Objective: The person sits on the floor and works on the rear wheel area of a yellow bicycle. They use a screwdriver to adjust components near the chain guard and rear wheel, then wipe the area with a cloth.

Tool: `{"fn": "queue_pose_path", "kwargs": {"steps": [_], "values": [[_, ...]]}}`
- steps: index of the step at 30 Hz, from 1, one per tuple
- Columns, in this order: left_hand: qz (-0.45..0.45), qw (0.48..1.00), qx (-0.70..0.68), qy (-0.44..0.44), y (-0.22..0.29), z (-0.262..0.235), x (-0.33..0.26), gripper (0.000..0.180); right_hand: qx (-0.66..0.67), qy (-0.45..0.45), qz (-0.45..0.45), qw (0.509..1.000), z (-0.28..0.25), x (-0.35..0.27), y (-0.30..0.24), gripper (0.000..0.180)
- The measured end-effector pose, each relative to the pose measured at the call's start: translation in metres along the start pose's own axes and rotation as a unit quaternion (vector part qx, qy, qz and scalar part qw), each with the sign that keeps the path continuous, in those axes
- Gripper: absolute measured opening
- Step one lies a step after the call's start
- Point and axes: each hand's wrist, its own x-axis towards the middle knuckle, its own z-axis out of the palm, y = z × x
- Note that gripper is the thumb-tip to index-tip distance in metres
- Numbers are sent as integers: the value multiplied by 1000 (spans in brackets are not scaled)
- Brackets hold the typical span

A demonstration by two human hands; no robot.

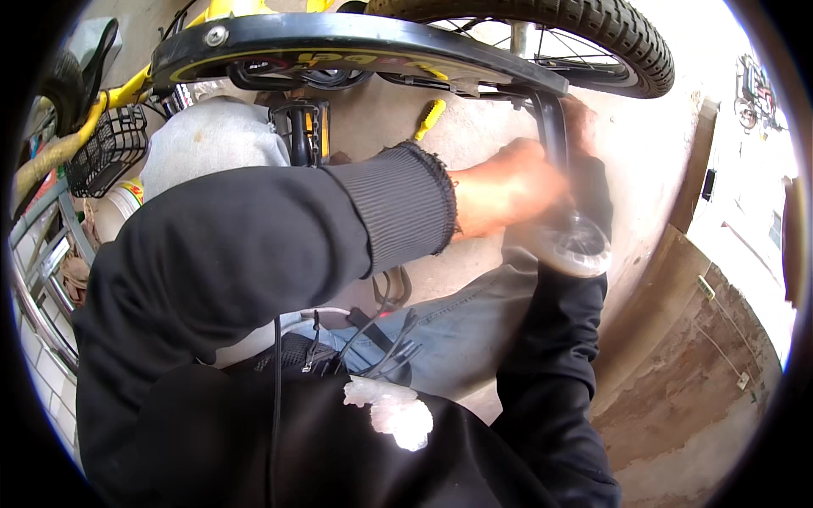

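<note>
A black training-wheel bracket (pixel 552 127) comes down from the rear of a bicycle, past the end of its long black chain guard (pixel 356 52). A pale, see-through training wheel (pixel 577 247) sits at the lower end, smeared by motion. Against the bracket, just above this wheel, my left hand (pixel 518 188) is closed and blurred; what its fingers hold is hidden. My right hand (pixel 581 125) is on the far side of the bracket, mostly covered by it, with its fingers out of sight. The knobbly rear tyre (pixel 618 38) is right above it.
A yellow-handled tool (pixel 430 119) lies on the floor beneath the chain guard. Left of it are a pedal (pixel 310 133) and a black basket (pixel 108 154). Cables (pixel 373 339) cross my lap. A worn wall (pixel 694 372) stands at the right.
</note>
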Motion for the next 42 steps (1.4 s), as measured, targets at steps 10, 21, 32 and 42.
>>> {"fn": "queue_pose_path", "kwargs": {"steps": [10,21,32,42], "values": [[10,999,-11,-43,7,4,-4,22,-92,-61,78,991,-13,3,-7,26],[16,999,-16,-28,3,5,-3,22,-32,21,26,999,-12,-9,-18,24],[34,999,-10,-27,10,-3,-13,22,45,28,24,998,3,-8,-16,21],[34,992,-121,-26,9,8,-4,21,9,21,31,999,-2,-17,-10,21]]}}
